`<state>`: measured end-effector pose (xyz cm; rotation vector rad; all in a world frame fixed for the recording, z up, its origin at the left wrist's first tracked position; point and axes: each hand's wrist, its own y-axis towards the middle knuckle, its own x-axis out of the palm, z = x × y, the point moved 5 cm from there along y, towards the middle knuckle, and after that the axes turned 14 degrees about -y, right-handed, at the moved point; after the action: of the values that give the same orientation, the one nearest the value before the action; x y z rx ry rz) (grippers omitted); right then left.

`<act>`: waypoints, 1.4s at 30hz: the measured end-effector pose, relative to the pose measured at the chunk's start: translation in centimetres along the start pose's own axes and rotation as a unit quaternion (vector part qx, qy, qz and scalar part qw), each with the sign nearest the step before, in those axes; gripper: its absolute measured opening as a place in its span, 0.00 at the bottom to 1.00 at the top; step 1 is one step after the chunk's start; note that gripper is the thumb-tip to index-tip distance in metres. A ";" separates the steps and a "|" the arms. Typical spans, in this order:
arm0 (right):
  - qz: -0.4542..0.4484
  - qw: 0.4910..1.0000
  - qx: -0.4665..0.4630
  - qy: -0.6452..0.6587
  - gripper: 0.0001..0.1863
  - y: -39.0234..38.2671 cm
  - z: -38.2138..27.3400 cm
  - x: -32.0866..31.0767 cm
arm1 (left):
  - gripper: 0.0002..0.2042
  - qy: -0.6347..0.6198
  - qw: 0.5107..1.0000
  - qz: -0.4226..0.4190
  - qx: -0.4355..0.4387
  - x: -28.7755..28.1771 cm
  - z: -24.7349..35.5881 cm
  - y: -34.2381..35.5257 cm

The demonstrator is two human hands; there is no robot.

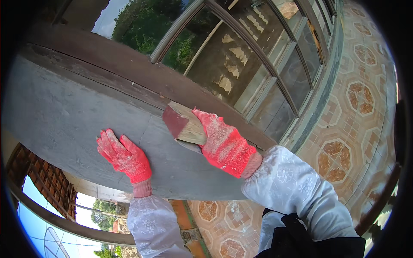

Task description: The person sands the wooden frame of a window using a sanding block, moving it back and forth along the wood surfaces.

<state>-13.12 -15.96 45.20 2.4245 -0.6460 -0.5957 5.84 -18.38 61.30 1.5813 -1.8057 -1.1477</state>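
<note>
My right hand (224, 144), in a red knit glove dusted with pale powder, is closed around a sanding block (187, 125). The block is wooden, with a dark red sheet at its far left end. It rests at the upper edge of a smooth grey wall (81, 116), against the brown wooden window sill (142, 91). My left hand (124, 155), gloved the same way, lies flat on the grey wall to the left, fingers spread and holding nothing. White embroidered sleeves cover both forearms.
Glass panes in a brown window frame (223, 19) stand just beyond the wall, reflecting trees and sky. Patterned tiles (340, 150) cover the floor at right and below. A curved rail (73, 219) and a tiled roof (53, 187) show at lower left.
</note>
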 end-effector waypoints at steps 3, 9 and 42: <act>-0.102 0.987 0.120 0.014 0.42 -6.6 8.9 3.5 | 0.19 -0.001 1.000 0.003 0.000 -0.4 0.1 0.4; 0.111 0.990 -0.091 0.014 0.37 2.8 -4.4 -2.4 | 0.19 -0.003 1.000 -0.005 -0.011 0.2 0.2 -0.3; 0.060 0.982 -0.015 -0.176 0.31 -2.5 0.6 1.1 | 0.20 0.020 0.999 0.001 0.028 1.1 -0.9 -0.4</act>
<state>-11.81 -15.04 42.92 2.2516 -0.9115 -0.9881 6.56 -19.68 61.30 1.6216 -1.8279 -1.0649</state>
